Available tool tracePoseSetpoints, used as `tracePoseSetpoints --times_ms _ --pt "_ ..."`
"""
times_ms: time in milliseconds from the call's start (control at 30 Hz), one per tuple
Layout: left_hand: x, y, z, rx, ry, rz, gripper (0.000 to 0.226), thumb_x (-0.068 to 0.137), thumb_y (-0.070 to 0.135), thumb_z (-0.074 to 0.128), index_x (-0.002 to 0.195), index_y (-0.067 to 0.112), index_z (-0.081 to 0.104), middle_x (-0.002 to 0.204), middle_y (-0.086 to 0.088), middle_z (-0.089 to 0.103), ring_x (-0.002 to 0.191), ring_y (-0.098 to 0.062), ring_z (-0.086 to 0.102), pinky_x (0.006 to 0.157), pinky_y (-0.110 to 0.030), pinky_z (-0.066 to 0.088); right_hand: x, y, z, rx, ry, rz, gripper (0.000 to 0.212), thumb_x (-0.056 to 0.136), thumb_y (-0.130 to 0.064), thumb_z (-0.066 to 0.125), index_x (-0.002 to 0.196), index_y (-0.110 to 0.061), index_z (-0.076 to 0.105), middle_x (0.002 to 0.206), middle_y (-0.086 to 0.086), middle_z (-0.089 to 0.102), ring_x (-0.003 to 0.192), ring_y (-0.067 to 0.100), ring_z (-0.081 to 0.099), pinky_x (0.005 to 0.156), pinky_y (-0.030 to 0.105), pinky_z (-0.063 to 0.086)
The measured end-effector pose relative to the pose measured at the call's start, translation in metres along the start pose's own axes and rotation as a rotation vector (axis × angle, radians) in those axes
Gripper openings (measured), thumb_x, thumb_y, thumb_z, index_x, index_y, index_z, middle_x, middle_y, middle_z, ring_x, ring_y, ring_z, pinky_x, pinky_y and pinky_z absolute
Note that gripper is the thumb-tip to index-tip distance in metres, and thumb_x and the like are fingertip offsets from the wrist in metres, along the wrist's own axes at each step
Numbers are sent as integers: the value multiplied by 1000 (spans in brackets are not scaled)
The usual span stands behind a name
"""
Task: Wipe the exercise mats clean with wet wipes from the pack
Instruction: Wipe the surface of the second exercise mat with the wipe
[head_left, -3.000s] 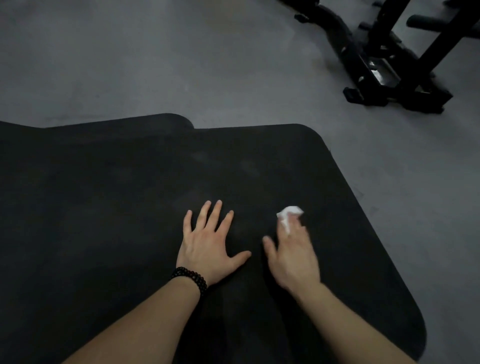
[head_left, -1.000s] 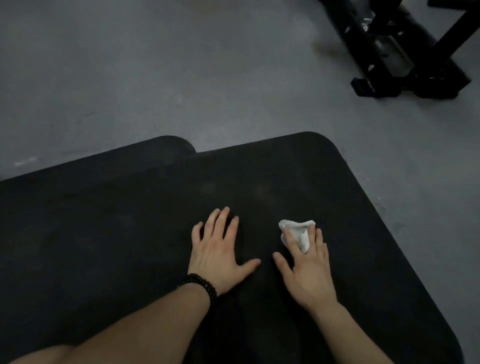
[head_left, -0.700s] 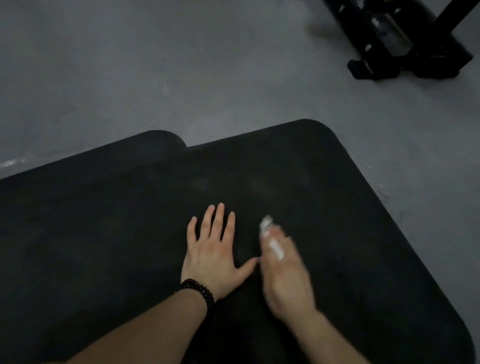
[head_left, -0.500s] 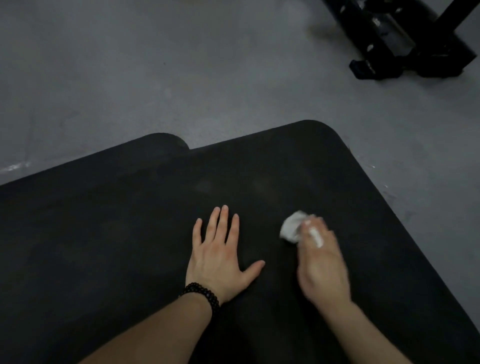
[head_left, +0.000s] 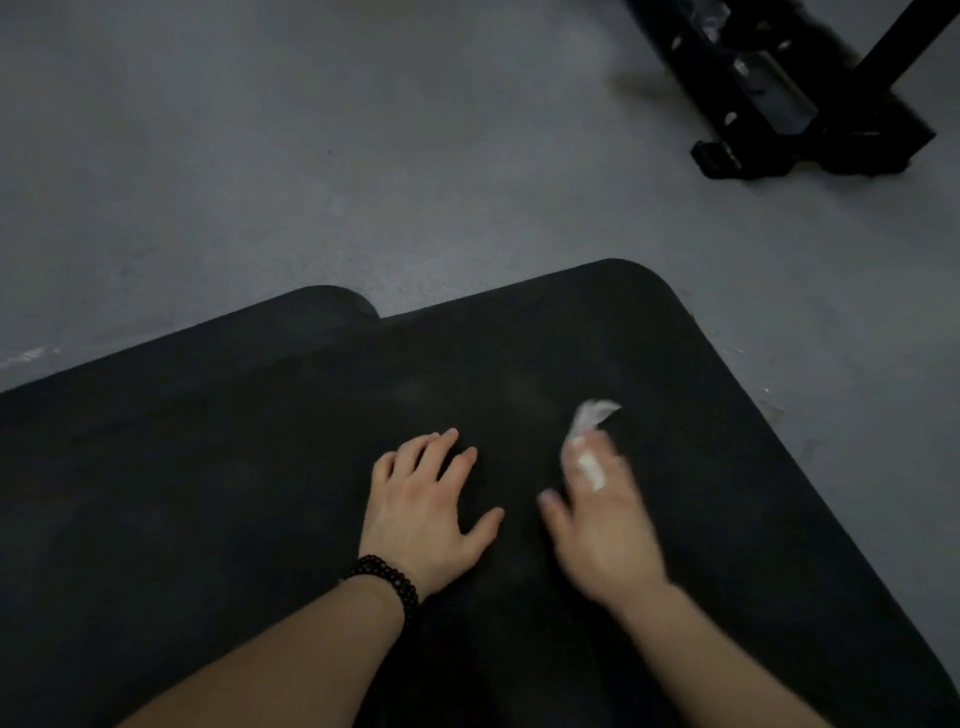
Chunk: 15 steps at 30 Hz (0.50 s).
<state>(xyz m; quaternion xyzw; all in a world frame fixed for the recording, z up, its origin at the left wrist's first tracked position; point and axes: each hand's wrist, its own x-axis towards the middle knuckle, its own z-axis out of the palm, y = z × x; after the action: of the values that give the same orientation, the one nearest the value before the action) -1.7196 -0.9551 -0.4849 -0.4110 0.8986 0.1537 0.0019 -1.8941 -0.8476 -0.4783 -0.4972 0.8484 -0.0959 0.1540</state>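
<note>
At about two o'clock, far from the hands, a black metal machine base (head_left: 810, 104) stands on the grey floor (head_left: 311, 156) — nothing lies between it and the mat. A second dark mat (head_left: 291, 322) peeks out at eleven o'clock, tucked under the black exercise mat (head_left: 208, 519), which is flat, dull and a little dusty-looking, with a round corner at one o'clock. No words can be read anywhere. The left hand (head_left: 423, 514), with a black bead bracelet (head_left: 387, 579), presses flat, fingers released and spread. The right hand (head_left: 602, 514) is blurry — its fingers are grasping a crumpled white wet wipe (head_left: 589, 418) on the mat.
</note>
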Motion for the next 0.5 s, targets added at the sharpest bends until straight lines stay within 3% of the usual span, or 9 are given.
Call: tracePoseSetpoints --times_ms 67,100,167,233,333,400,500 --pt "6 -12 2 24 30 70 69 81 72 47 132 28 63 143 1 55 130 -21 43 104 -46 38 -22 -32 9 -14 -172 -287 73 94 -52 44 155 -21 16 160 -6 -3 149 14 0 120 28 -2" --pt "7 -15 3 32 33 83 69 80 71 48 132 27 62 143 0 54 131 -21 43 105 -46 37 -25 -37 9 -41 -212 -346 73 95 -54 38 155 -22 13 160 -7 -5 149 13 -2 120 28 -3" --pt "8 -17 5 56 38 72 76 80 71 47 137 24 59 148 -3 50 139 -23 39 111 -49 33 -9 -25 4 -45 -62 -292 71 93 -55 34 154 -21 23 161 -3 16 147 17 15 121 29 4" --pt "9 -15 4 85 15 41 87 81 76 43 148 21 49 160 -5 37 151 -24 27 120 -53 22 16 2 -8 -16 148 -49 69 93 -51 37 151 -15 30 156 6 31 143 23 28 121 35 13" --pt "13 -14 1 107 -41 2 98 83 81 29 161 22 27 171 -4 10 158 -23 1 125 -54 3 38 26 -18 -36 155 172 69 95 -49 36 153 -13 23 159 9 21 147 24 19 121 40 15" --pt "13 -15 3 117 -43 0 99 83 81 28 161 20 26 171 -5 9 158 -23 0 125 -55 3 35 8 -1 -44 79 116 67 97 -48 36 153 -14 22 162 8 13 149 23 10 122 39 12" --pt "13 -16 5 110 -57 13 98 83 80 33 159 17 35 169 -8 17 157 -24 7 125 -57 9 10 -27 16 -42 -98 -184 65 99 -46 37 154 -18 16 163 1 -2 149 12 -9 122 36 4"
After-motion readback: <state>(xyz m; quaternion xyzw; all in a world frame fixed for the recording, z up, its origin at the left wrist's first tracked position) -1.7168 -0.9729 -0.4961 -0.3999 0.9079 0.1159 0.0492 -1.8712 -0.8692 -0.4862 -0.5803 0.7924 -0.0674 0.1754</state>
